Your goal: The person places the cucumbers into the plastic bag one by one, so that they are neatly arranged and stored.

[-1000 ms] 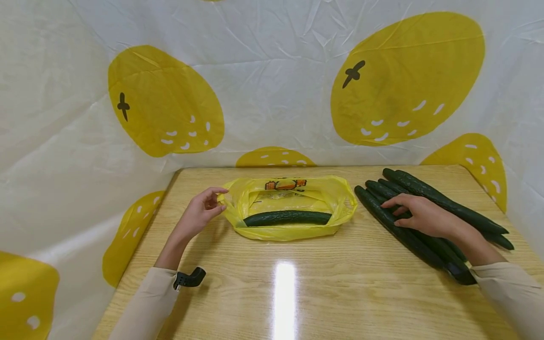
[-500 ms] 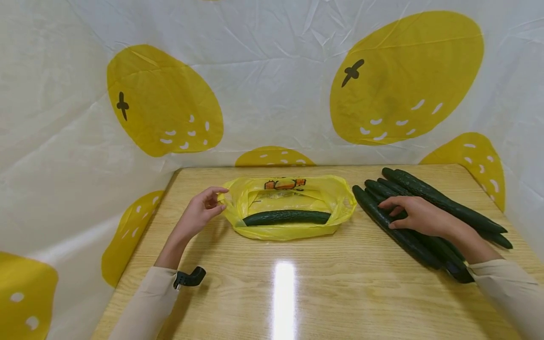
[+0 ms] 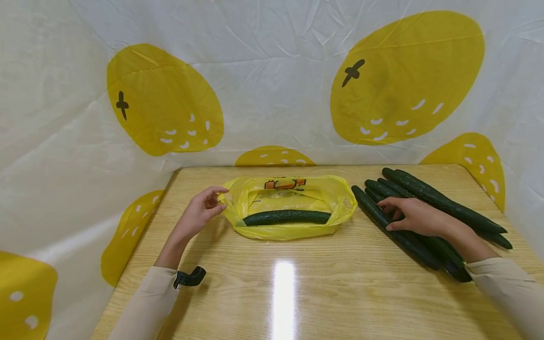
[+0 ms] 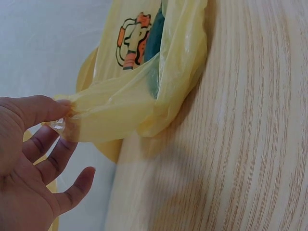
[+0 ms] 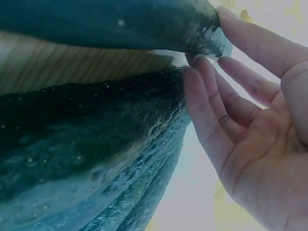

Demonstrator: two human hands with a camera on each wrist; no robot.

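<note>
In the head view a yellow plastic bag [image 3: 280,233] lies on the table with its mouth held wide. One dark green cucumber [image 3: 286,217] rests inside it. My left hand [image 3: 203,208] pinches the bag's left handle between thumb and forefinger, the other fingers spread loosely in the left wrist view. At the right, my right hand [image 3: 416,217] grips the leftmost cucumber [image 3: 366,202] of a pile, thumb on its near side and fingertips on its far side. The right wrist view shows this cucumber [image 5: 115,24] parted from its neighbour [image 5: 86,139], wood showing between them.
Several more cucumbers [image 3: 442,198] lie side by side under and beyond the right hand. The wooden table [image 3: 340,293] ends at the back against a white sheet [image 3: 272,108] with yellow fruit prints. A black band [image 3: 190,277] sits on the left wrist.
The right hand has closed in on the leftmost cucumber, which has shifted slightly left, away from the pile. The left hand and the bag stay in place.
</note>
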